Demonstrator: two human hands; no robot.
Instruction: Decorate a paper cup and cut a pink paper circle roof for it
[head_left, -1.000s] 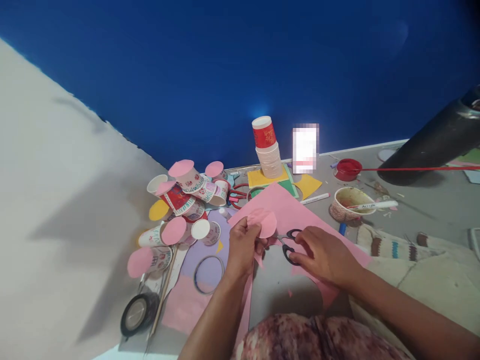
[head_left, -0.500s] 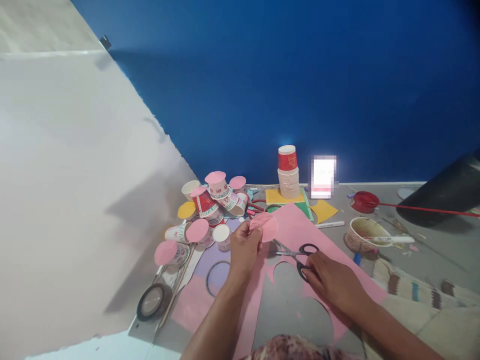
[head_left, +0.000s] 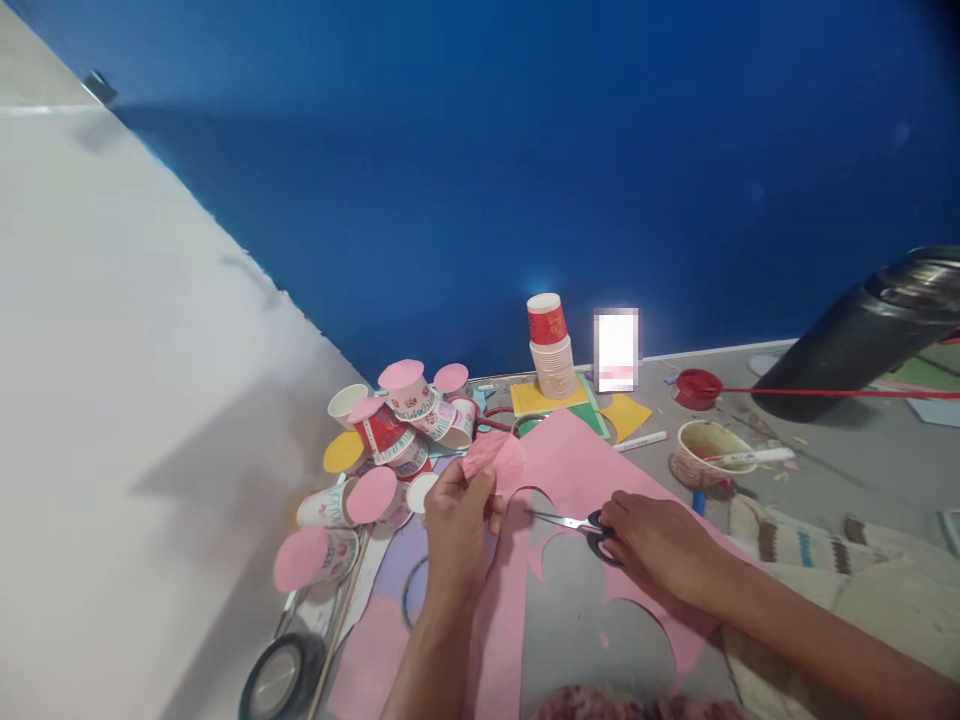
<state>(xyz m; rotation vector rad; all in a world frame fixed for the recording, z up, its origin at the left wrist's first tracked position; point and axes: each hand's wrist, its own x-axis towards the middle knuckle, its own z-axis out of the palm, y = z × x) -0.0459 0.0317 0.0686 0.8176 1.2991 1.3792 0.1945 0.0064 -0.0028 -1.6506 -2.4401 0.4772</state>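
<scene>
Between thumb and fingers, my left hand (head_left: 463,505) pinches a roundish pink paper piece (head_left: 495,460) with creases in it. My right hand (head_left: 645,540) grips black-handled scissors (head_left: 566,520), their blades pointing left and nearly together. Under both hands lies a pink paper sheet (head_left: 585,455) with several curved cut-outs along its inner edge. Just left of my left hand, a white-topped paper cup (head_left: 422,493) is partly hidden. Beyond it, more paper cups carry pink discs (head_left: 373,495) on their ends.
A tall stack of paper cups (head_left: 555,368) stands by the blue wall. A roll of black tape (head_left: 274,680) lies front left. At right are a red ribbon spool (head_left: 697,388), a cup with a marker (head_left: 709,455), a cloth (head_left: 817,580) and a leaning black bottle (head_left: 847,330).
The view has turned right, so things sit further left and more of the bottle shows. The scissors blades look closer together. Both hands keep their holds.
</scene>
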